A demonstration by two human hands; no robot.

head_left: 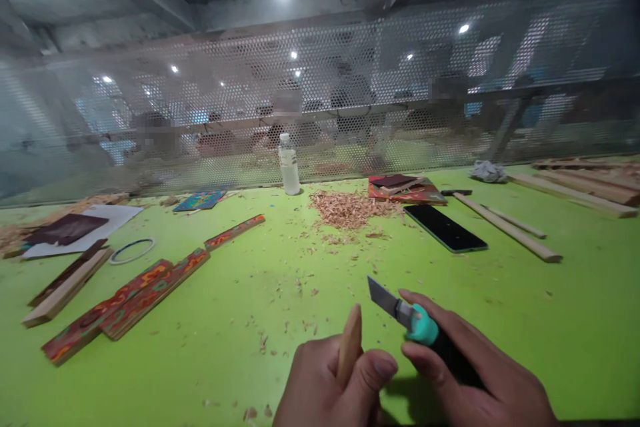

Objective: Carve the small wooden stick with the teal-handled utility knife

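Observation:
My left hand [330,383] is closed around a slim wooden stick [350,341] whose rounded, whittled tip points up and away from me. My right hand [470,367] grips a utility knife [407,317] with a teal and black handle; its extended blade points up-left, a short gap to the right of the stick's tip. Both hands hover low over the green table [240,320] near its front edge. Wood shavings lie scattered on the table ahead of the hands.
A pile of shavings [347,208], a dark phone [445,227], a plastic bottle [289,165], painted wooden strips [140,293], plain wooden sticks [510,230], a tape ring [133,250] and sandpaper sheets [405,188] lie about. A perforated mesh screen [320,100] backs the table; people sit behind it.

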